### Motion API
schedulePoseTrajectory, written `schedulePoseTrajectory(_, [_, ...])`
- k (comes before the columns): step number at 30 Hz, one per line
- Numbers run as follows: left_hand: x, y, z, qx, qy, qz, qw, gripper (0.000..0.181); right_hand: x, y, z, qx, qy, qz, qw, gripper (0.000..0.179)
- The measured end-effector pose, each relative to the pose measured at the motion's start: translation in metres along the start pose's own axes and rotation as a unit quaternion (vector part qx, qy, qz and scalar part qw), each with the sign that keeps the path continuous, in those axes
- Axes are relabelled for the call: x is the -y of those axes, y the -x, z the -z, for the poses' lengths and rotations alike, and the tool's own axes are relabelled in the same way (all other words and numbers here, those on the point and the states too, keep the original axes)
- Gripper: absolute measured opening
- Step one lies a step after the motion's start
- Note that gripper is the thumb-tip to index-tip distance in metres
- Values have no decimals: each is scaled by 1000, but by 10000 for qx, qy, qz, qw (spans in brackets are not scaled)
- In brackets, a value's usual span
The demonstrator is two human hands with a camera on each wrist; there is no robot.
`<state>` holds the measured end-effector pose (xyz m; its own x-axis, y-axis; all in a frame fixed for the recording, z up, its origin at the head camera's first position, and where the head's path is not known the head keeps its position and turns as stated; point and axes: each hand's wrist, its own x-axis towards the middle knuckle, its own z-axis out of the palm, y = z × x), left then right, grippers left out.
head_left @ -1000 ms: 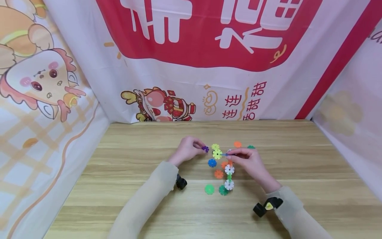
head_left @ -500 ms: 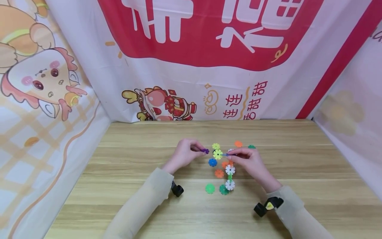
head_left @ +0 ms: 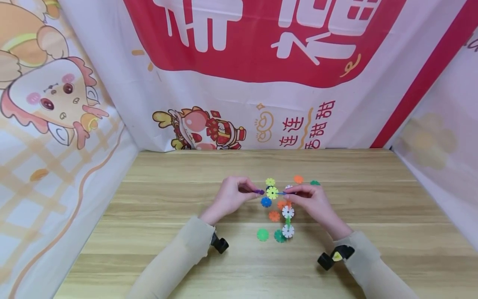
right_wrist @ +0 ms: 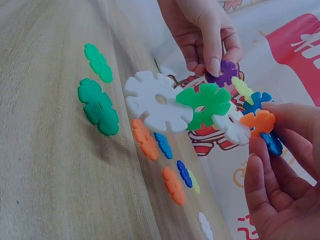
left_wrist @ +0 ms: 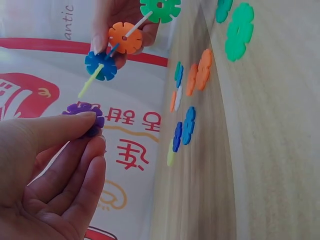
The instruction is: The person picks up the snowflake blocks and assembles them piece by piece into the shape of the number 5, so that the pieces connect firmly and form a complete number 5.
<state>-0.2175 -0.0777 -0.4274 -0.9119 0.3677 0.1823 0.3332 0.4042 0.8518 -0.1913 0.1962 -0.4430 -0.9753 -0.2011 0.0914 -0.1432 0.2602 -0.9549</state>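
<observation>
Between thumb and fingertips, my left hand (head_left: 228,197) pinches a purple slotted snowflake disc (right_wrist: 226,71). My right hand (head_left: 311,202) holds a chain of interlocked snowflake discs, pinching it near an orange disc (right_wrist: 256,121) and a blue disc (left_wrist: 101,67). A yellow disc (head_left: 272,192) sticks out of the chain towards the purple one. They are very close; the left wrist view shows a small gap. At the chain's other end are a white disc (right_wrist: 142,102), a green disc (right_wrist: 207,107) and a second white disc (right_wrist: 234,131).
Loose discs lie on the wooden table (head_left: 168,249) below and behind the chain: a blue one (head_left: 266,202), an orange one (head_left: 274,215), a light green one (head_left: 262,235), a dark green one (head_left: 279,236) and several more. A printed cloth (head_left: 224,91) hangs at the back.
My left hand has moved slightly down and right, bringing the purple disc closer to the yellow one and tilting it more edge-on. My right hand and the chain stay nearly still.
</observation>
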Motion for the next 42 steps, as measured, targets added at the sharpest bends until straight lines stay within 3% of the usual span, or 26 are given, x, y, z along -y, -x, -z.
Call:
schedulePoseTrajectory(6, [-1,3,-3,17,-4,-313,9995,12,0,-1,0,8,98,176,9998,28])
schedulePoseTrajectory(17, [-4,3,-8,-16,24,-521,9986,13,2,-1,-1,175,137,212,9995,28])
schedulePoseTrajectory(28, [-6,5,-13,-34,63,-448,9990,14,8,-1,-8,312,565,426,9970,30])
schedulePoseTrajectory(33, [-5,5,-13,-44,58,-441,9990,13,11,-2,-12,496,479,541,9962,29])
schedulePoseTrajectory(42, [-6,6,-14,-12,31,-449,9990,13,13,-1,-18,448,592,588,9955,41])
